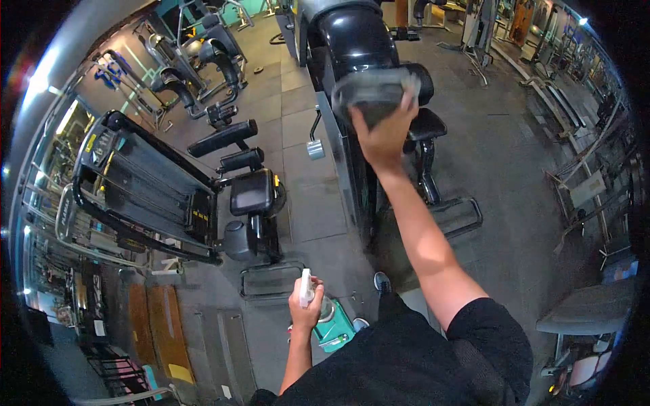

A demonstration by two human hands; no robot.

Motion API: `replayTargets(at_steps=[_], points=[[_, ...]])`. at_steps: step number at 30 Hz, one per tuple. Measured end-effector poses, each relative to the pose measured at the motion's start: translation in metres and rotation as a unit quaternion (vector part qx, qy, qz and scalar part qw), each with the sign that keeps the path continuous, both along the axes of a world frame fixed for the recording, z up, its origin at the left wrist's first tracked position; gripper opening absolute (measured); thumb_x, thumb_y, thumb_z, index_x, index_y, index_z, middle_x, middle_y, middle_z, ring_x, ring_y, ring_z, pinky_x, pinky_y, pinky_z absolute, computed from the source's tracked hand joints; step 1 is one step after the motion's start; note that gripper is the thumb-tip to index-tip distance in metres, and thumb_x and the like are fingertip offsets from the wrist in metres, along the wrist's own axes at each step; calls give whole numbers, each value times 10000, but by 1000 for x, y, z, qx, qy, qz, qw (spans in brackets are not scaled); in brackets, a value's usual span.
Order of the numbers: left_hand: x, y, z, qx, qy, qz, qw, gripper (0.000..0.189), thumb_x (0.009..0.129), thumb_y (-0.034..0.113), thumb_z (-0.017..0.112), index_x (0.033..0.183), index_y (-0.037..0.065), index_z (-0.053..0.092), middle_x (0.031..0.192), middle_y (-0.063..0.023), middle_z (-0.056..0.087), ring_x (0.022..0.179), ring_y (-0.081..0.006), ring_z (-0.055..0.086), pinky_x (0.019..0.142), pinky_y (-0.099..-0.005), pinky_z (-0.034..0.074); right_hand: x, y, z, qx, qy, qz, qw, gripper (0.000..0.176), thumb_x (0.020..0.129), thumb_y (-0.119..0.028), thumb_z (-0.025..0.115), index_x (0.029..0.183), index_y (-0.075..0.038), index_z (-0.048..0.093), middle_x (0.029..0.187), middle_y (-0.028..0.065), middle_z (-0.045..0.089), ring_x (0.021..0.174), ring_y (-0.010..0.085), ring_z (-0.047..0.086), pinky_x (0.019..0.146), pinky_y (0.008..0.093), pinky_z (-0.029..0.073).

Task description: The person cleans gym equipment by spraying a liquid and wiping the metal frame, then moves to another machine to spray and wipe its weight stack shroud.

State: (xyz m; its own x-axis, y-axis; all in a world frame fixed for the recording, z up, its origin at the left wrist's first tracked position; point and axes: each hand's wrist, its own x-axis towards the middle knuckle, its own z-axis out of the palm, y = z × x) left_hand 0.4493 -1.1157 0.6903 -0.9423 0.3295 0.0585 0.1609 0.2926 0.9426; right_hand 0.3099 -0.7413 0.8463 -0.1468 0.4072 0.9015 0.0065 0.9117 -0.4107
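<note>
My right hand (387,135) is stretched far forward, its fingers spread over a dark grey cloth-like thing (372,91), blurred by motion, against the top of a black machine (355,37). Lower down, my left hand (306,304) is closed around a small white object (306,287), perhaps the head of a spray bottle; a clear round part shows just below it. Beneath that hand is a green container (335,331), partly hidden by my body.
A weight machine with a black padded seat (252,193) stands at the left. Brown boards (166,325) lie on the floor at lower left. Black frame bases (460,216) and more gym machines line the right side.
</note>
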Motion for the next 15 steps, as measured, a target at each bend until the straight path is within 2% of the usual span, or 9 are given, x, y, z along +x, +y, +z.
replayTargets(at_steps=[2,4,5,8,9,12,13,14,15], points=[[-3,7,1,3,-15,-19,1000,221,938,41,729,1141,-6,656,990,-107,757,901,-174,740,819,-326,575,-6,3,-18,-23,21,-17,999,1183,818,-544,860,1562,121,225,1347,359,477,1248,505,500,1083,591,409],[-5,8,4,2,-28,-18,999,223,934,23,725,1145,-4,658,993,-101,750,898,-167,732,816,-319,570,-23,9,31,-120,49,16,991,1151,809,-582,854,1501,161,312,1313,349,509,1204,483,539,1056,541,452],[-10,12,5,10,-18,-12,1000,219,935,21,722,1143,-5,658,993,-98,745,895,-164,725,817,-316,567,-41,26,63,-64,52,-32,996,1051,856,-611,804,1505,93,372,1286,308,574,1205,464,598,1032,496,511],[-14,12,8,11,9,1,1000,209,939,18,719,1137,-4,658,990,-91,736,883,-151,706,813,-306,559,-69,61,197,-116,-297,0,948,980,845,-807,634,1242,89,631,1297,342,643,1176,480,671,980,512,557],[-23,11,12,15,36,1,999,202,942,16,717,1134,-2,658,989,-87,733,874,-142,694,807,-298,554,-75,46,212,-190,-254,-85,945,899,885,-621,726,1363,124,567,1276,287,660,1139,414,700,941,494,587],[-31,15,22,52,25,40,998,190,948,13,714,1128,3,655,990,-77,729,857,-123,672,791,-283,544,-68,55,158,-131,-130,-48,982,961,828,-814,650,1213,66,676,1298,345,642,1175,471,670,971,530,557],[-33,12,20,50,12,35,998,254,961,44,716,1197,-10,640,1046,-84,723,916,-127,659,837,-290,534,-56,42,135,-160,-68,-40,984,806,863,-712,713,1232,5,703,1263,328,655,1135,458,677,964,551,550],[-33,9,18,49,14,36,998,254,961,44,716,1197,-10,640,1046,-84,723,916,-127,659,837,-290,534,-71,47,77,33,43,-128,990,628,901,-543,782,1268,-43,684,1243,276,660,1108,440,667,1001,523,530],[-36,10,15,57,5,37,998,254,961,43,715,1198,-9,641,1050,-84,723,912,-127,659,835,-291,535,-40,30,66,-22,83,-2,996,507,936,-397,795,1292,-60,663,1211,222,654,1103,420,657,1030,472,515]])
